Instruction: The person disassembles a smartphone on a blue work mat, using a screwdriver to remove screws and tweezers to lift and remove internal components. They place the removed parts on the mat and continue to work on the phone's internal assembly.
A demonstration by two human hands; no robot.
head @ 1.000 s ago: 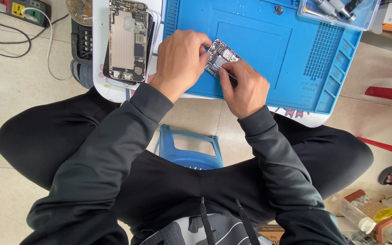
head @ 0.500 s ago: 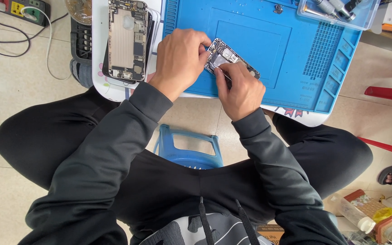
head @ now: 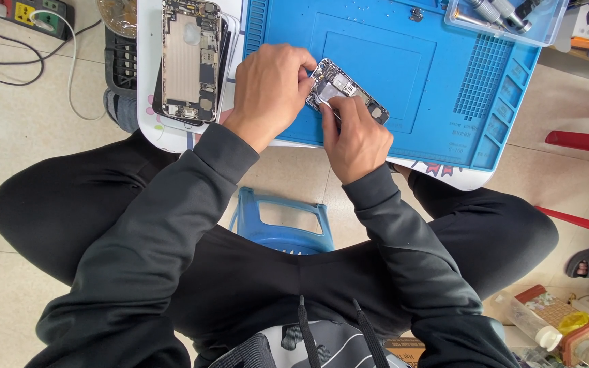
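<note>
A small phone circuit board (head: 349, 92) lies tilted on the blue repair mat (head: 444, 88). My left hand (head: 270, 88) grips the board's near-left end with its fingertips. My right hand (head: 356, 136) pinches at the board's lower edge with thumb and forefinger, and whether it holds a fine tool I cannot tell. Left of the mat, an opened phone housing (head: 189, 58) with its insides showing rests on the white table (head: 148, 102).
A clear plastic tray (head: 506, 20) with metal tools sits at the mat's far right corner. A power strip (head: 28, 13) with cables lies on the tiled floor at the left. A blue stool (head: 281, 221) stands between my legs. Bottles and boxes (head: 560, 327) lie at the lower right.
My right hand has crept up over the board's lower edge, and the board has turned slightly on the mat. My left hand stays at the board's end.
</note>
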